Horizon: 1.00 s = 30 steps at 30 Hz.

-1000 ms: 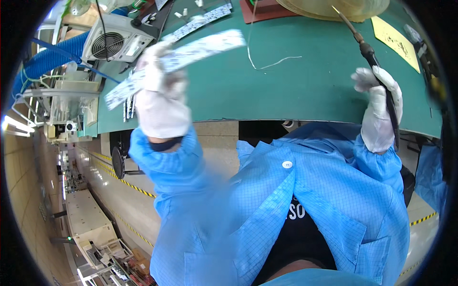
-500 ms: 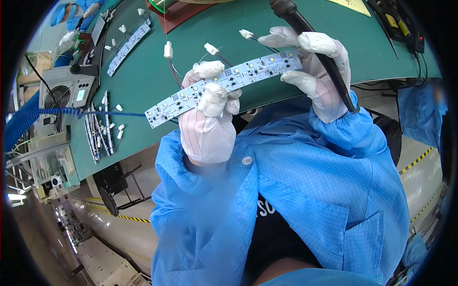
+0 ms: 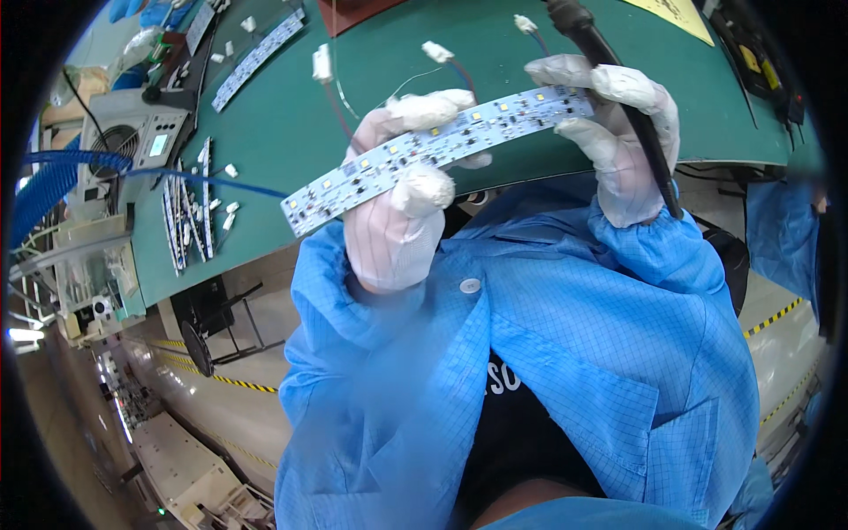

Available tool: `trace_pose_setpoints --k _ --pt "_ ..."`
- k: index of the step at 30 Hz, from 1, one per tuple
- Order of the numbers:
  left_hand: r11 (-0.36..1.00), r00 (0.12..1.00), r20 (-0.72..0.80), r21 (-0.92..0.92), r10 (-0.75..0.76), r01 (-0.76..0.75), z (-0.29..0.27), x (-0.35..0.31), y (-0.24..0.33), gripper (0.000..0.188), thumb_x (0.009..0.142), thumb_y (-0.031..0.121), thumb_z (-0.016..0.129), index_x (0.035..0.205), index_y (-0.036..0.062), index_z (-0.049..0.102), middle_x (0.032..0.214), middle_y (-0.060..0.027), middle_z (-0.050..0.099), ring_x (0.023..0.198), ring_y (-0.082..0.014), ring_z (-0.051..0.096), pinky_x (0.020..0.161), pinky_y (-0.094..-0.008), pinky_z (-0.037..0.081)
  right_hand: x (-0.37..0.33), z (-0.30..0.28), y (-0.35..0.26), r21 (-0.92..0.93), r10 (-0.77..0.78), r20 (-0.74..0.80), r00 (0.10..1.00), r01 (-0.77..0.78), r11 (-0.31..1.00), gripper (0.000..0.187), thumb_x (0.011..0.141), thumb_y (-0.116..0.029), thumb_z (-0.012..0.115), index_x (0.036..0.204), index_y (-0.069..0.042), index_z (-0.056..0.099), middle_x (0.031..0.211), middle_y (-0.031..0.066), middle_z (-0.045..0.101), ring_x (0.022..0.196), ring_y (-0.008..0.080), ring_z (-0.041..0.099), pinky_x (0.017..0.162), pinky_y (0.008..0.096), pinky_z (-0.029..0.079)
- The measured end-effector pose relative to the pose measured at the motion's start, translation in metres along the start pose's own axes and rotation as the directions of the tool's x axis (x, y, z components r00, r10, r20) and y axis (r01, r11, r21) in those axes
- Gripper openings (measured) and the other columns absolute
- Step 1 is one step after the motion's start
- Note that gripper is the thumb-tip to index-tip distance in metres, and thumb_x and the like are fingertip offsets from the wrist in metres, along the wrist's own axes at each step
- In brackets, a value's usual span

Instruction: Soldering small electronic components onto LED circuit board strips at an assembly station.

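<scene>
My left hand (image 3: 402,208), in a white glove with taped fingertips, grips a long white LED circuit board (image 3: 481,132) between thumb and fingers. The board is tilted, its right end higher, above the green bench. My gloved right hand (image 3: 632,146) holds a black soldering iron (image 3: 643,128) across the palm; its tip lies beyond the upper edge. The thumb and fingers of that hand also lie around the board's right end. Wires with white connectors (image 3: 437,52) stick out behind the board. A thin solder wire (image 3: 343,95) hangs near the left fingers.
Several similar boards (image 3: 187,216) and loose white connectors lie on the green bench (image 3: 243,212) at left; another board (image 3: 258,60) is farther back. A grey device (image 3: 146,132) with a small screen stands at far left. Yellow paper (image 3: 676,18) lies at the back right.
Both hands, the board and the iron appear shifted right in view, as the whole view has moved. The left fingers sit differently on the board, with the forefinger now stretched along its far edge.
</scene>
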<state>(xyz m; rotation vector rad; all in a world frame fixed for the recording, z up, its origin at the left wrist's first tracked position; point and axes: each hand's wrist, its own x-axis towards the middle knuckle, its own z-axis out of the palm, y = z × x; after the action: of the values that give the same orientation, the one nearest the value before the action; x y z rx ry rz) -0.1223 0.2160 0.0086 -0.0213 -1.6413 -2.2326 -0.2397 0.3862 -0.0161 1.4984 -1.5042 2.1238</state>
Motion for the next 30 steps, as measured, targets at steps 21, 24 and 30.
trace_pose_setpoints --k 21,24,30 --pt "0.817 0.913 -0.120 0.502 0.390 -0.283 -0.060 -0.024 0.033 0.060 0.076 0.037 0.074 0.113 -0.0031 0.052 0.101 -0.0081 0.055 0.085 -0.0151 0.058 0.068 -0.0232 0.049 -0.001 0.008 0.000 0.123 0.022 -0.163 0.986 -0.002 0.992 0.045 0.072 0.017 0.058 0.111 -0.005 0.049 0.105 0.0179 0.062 0.102 0.0337 0.060 0.088 0.0416 0.052" --pt "0.809 0.931 -0.111 0.538 0.347 -0.237 -0.056 -0.028 0.039 0.064 0.075 0.040 0.074 0.112 -0.0059 0.051 0.103 -0.0108 0.056 0.091 -0.0161 0.057 0.075 -0.0252 0.048 -0.004 0.007 0.001 0.108 0.051 -0.168 0.984 -0.033 0.994 0.049 0.072 0.018 0.053 0.115 -0.005 0.047 0.106 0.0175 0.061 0.104 0.0349 0.059 0.088 0.0423 0.051" --pt "0.796 0.927 -0.109 0.555 0.359 -0.243 -0.054 -0.028 0.045 0.063 0.074 0.036 0.076 0.110 -0.0082 0.050 0.110 -0.0149 0.056 0.096 -0.0195 0.058 0.085 -0.0295 0.047 -0.005 0.004 -0.001 0.074 0.085 -0.155 0.984 -0.074 0.995 0.051 0.072 0.016 0.051 0.118 -0.007 0.047 0.104 0.0166 0.062 0.103 0.0355 0.059 0.089 0.0427 0.050"
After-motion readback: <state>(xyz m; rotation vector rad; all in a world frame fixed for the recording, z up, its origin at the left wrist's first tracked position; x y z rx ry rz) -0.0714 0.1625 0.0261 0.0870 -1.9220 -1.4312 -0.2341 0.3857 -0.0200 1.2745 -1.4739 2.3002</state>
